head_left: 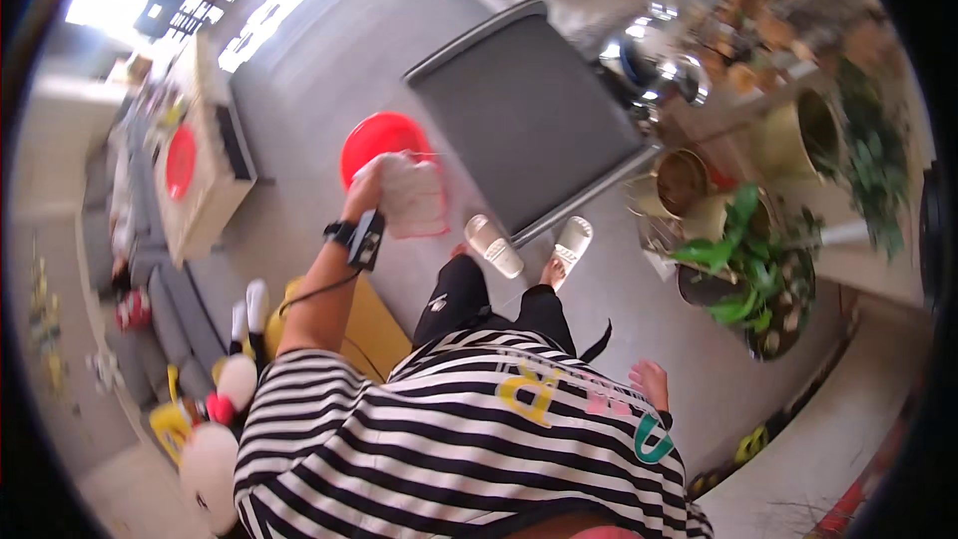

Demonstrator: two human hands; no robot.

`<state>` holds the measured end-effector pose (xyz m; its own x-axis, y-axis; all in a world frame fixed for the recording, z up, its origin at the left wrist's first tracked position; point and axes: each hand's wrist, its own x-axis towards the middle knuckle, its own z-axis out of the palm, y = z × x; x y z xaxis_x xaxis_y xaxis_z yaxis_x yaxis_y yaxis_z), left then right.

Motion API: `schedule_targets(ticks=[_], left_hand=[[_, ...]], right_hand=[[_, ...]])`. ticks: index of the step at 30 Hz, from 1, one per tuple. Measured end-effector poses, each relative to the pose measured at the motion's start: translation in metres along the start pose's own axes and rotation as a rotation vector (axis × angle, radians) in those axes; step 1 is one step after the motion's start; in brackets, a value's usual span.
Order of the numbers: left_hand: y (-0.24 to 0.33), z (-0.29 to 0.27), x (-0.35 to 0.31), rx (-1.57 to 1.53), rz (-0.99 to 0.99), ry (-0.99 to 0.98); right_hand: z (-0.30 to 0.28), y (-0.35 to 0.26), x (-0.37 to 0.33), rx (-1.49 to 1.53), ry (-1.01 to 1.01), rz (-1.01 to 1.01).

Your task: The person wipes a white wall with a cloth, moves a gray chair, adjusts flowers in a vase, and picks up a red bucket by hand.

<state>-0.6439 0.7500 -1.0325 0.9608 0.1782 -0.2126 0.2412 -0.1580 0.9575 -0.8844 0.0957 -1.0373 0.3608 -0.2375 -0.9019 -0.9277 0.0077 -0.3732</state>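
Note:
My left hand (366, 190) is closed on a pale cloth (414, 198) with a pinkish edge, which hangs in front of a red basin (379, 128). A dark device is strapped at my left wrist, with a cable running along the forearm. Low on my right side, my right hand (651, 381) holds nothing, its fingers loosely apart. Ahead of my feet, to the right of the cloth, stands a dark grey flat-topped table (529, 115) with a raised rim at its far end. Its near corner reaches between my slippers (493, 247).
Potted plants (743, 260) and gold pots (798, 135) line the right side, near shiny metal vessels (649, 60). At left are a low table (205, 140) with a red round lid or tray (181, 162), and a grey sofa (180, 309). A yellow stool-like block (374, 324) is beside my left leg.

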Motion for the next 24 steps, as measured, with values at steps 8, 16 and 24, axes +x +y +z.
schedule_targets(ticks=[8, 16, 24], left_hand=[[-0.010, -0.060, 0.030, 0.361, -0.165, 0.273], [-0.103, -0.108, 0.024, 0.684, -0.750, 0.181], [-0.150, -0.046, -0.072, -0.086, -0.796, 0.069]], right_hand=[[-0.012, -0.049, 0.024, -0.069, 0.076, -0.077], [0.055, -0.062, -0.019, -0.289, 0.028, -0.117], [0.122, -0.114, -0.008, -0.346, 0.027, -0.201]])
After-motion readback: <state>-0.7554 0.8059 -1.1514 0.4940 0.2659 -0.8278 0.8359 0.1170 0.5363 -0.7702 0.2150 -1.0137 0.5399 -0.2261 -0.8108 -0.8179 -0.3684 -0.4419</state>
